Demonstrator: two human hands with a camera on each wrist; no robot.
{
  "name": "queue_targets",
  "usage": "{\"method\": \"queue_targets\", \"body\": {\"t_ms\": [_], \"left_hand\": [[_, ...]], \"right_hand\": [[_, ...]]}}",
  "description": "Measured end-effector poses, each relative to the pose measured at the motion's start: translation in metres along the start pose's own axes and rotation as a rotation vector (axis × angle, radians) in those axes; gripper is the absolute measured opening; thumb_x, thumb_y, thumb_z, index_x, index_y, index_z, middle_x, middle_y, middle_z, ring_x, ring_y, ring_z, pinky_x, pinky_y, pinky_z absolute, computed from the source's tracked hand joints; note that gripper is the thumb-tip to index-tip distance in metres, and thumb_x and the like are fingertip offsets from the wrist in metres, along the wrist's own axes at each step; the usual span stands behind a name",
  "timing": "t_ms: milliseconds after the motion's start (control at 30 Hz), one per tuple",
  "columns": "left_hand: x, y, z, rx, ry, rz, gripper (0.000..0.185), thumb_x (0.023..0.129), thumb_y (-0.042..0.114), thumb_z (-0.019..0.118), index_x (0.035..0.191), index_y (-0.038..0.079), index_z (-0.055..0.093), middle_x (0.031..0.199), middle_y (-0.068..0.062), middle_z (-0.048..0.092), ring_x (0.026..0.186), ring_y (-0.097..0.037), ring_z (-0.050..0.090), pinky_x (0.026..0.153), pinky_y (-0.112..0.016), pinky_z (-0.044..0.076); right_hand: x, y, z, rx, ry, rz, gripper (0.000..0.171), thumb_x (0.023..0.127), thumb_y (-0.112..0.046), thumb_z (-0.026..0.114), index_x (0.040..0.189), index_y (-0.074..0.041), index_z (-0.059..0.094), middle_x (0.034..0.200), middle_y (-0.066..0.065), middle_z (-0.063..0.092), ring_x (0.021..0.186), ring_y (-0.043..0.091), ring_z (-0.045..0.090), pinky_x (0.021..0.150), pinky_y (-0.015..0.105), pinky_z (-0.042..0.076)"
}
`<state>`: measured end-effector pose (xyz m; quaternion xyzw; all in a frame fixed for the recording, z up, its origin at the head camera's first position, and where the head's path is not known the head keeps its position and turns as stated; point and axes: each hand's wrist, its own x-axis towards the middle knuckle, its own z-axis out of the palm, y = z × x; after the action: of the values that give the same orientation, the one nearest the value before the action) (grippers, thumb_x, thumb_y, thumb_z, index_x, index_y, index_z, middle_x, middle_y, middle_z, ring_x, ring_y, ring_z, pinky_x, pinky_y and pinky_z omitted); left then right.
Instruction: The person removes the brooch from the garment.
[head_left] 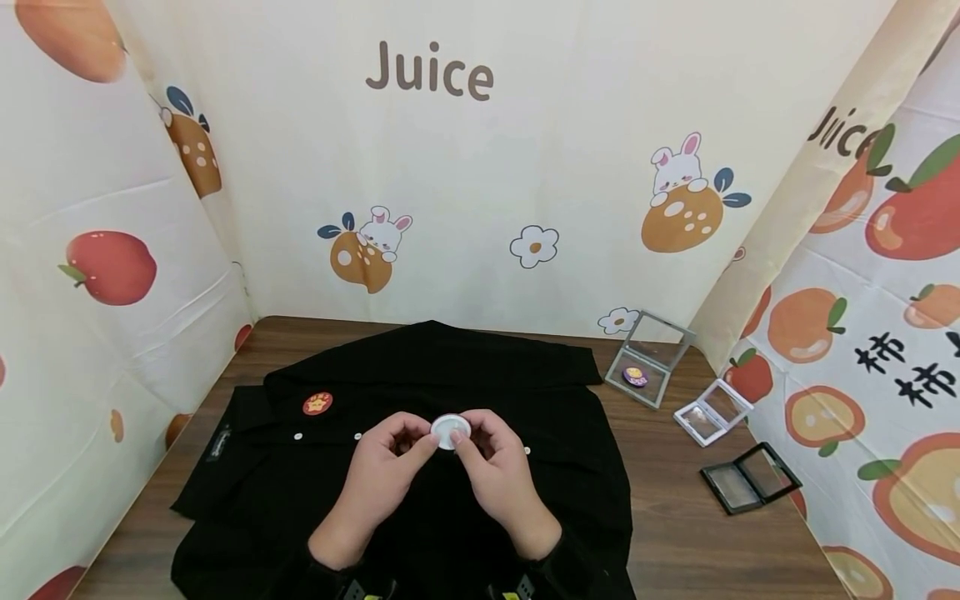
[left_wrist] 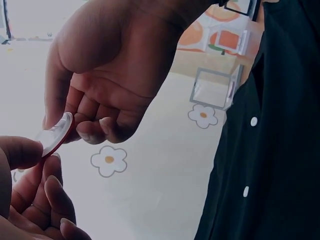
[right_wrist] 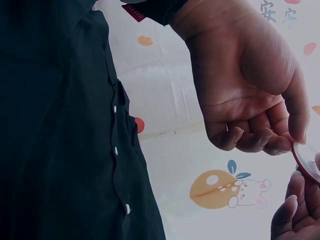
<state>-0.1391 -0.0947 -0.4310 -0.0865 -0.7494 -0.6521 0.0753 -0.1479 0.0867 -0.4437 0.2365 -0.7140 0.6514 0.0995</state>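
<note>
Both hands hold a round badge over the black shirt, its whitish back facing up in the head view. My left hand pinches the left edge between thumb and fingers. On the opposite edge my right hand has a like pinch. A red rim shows along the badge in the left wrist view, and again on the badge in the right wrist view. The front of the badge is hidden. On the shirt, left of the hands, is a red round badge with a yellow paw print.
The shirt lies spread on the wooden table, white buttons running across it. To its right stand three opened square cases: a grey one with a purple and yellow badge inside, a white one and a black one. Printed cloth walls enclose the table.
</note>
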Motion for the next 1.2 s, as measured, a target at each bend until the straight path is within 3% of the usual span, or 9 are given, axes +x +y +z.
{"method": "queue_targets", "body": {"t_ms": [200,333,467,600,700,933,1200], "left_hand": [[0.000,0.000,-0.001,0.004,-0.003,0.004,0.007,0.092,0.008,0.077,0.094,0.014,0.074,0.085,-0.002,0.064,0.074,-0.019,0.056,0.065,-0.027,0.047],[-0.001,0.000,-0.003,0.021,-0.012,0.028,0.006,0.093,0.010,0.077,0.094,0.015,0.073,0.085,-0.001,0.064,0.075,-0.019,0.057,0.066,-0.028,0.048],[-0.003,0.000,-0.004,0.034,-0.023,0.058,0.005,0.094,0.012,0.077,0.095,0.016,0.073,0.088,0.000,0.065,0.078,-0.019,0.058,0.069,-0.028,0.049],[-0.004,0.000,-0.004,0.035,-0.038,0.113,0.008,0.094,0.010,0.076,0.095,0.017,0.072,0.089,0.002,0.065,0.079,-0.018,0.059,0.070,-0.029,0.050],[-0.005,-0.001,-0.003,0.038,-0.052,0.164,0.012,0.094,0.009,0.077,0.094,0.020,0.072,0.088,0.003,0.065,0.079,-0.017,0.059,0.070,-0.029,0.050],[-0.006,0.000,0.000,0.040,-0.068,0.231,0.015,0.094,0.008,0.077,0.093,0.023,0.072,0.088,0.006,0.065,0.079,-0.017,0.059,0.070,-0.030,0.049],[-0.009,0.001,0.001,0.036,-0.082,0.221,0.015,0.093,0.010,0.079,0.092,0.025,0.073,0.086,0.005,0.066,0.078,-0.016,0.060,0.070,-0.030,0.050]], "right_hand": [[0.000,-0.002,-0.001,-0.013,-0.024,-0.027,0.011,0.103,-0.003,0.062,0.112,-0.005,0.067,0.105,0.010,0.070,0.082,0.014,0.062,0.071,0.029,0.055],[0.001,-0.007,-0.008,-0.041,-0.087,-0.005,0.011,0.103,-0.005,0.061,0.112,-0.005,0.068,0.101,0.008,0.070,0.079,0.015,0.063,0.068,0.030,0.055],[0.012,-0.014,-0.025,-0.036,-0.234,0.120,0.018,0.108,-0.013,0.055,0.111,-0.002,0.069,0.094,0.010,0.069,0.077,0.021,0.064,0.068,0.030,0.055],[0.032,-0.019,-0.046,0.027,-0.456,0.296,0.036,0.111,-0.025,0.048,0.111,0.003,0.070,0.088,0.015,0.069,0.076,0.022,0.064,0.067,0.026,0.052],[0.046,-0.020,-0.058,0.107,-0.608,0.392,0.041,0.111,-0.027,0.047,0.114,0.007,0.069,0.093,0.015,0.072,0.077,0.019,0.065,0.066,0.023,0.050],[0.061,-0.021,-0.068,0.230,-0.831,0.444,0.041,0.110,-0.024,0.050,0.120,0.013,0.065,0.098,0.009,0.073,0.078,0.015,0.063,0.067,0.022,0.050],[0.063,-0.013,-0.067,0.386,-0.953,0.511,0.051,0.110,-0.025,0.051,0.122,0.024,0.053,0.096,0.004,0.071,0.078,0.012,0.061,0.069,0.022,0.049]]}}
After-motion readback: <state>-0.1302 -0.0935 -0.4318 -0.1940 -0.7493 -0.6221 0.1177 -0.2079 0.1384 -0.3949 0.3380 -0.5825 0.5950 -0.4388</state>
